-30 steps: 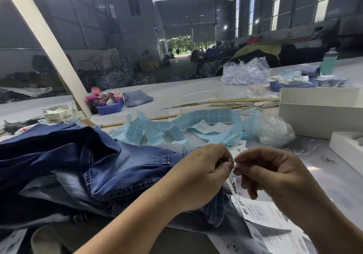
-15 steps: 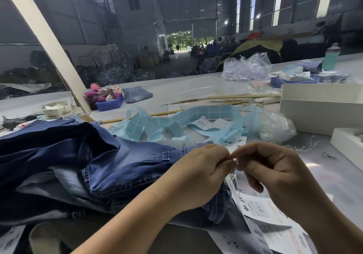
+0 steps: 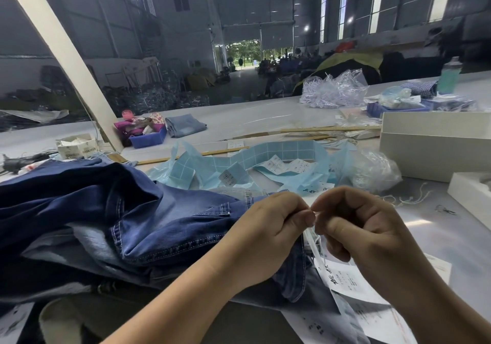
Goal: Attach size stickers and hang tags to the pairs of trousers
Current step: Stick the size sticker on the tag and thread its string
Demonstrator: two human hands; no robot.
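Observation:
A heap of dark blue denim trousers (image 3: 127,210) lies across the left and middle of the table. My left hand (image 3: 268,234) and my right hand (image 3: 358,226) meet fingertip to fingertip above the trousers' edge, both pinching a thin white string (image 3: 317,242). The string runs down to white printed hang tags (image 3: 345,282) lying under my right hand. Behind my hands curls a light blue sticker backing strip (image 3: 268,155) with a few white size stickers on it.
White boxes (image 3: 435,147) stand at the right, with a clear bag of strings (image 3: 372,173) beside them. A blue bin (image 3: 148,139), folded jeans (image 3: 186,125) and a small carton (image 3: 77,147) sit further back. A slanted white beam (image 3: 66,51) rises at the left.
My two hands have closed the small gap between them and now touch at the fingertips on the string. My right hand has curled tighter and moved slightly left.

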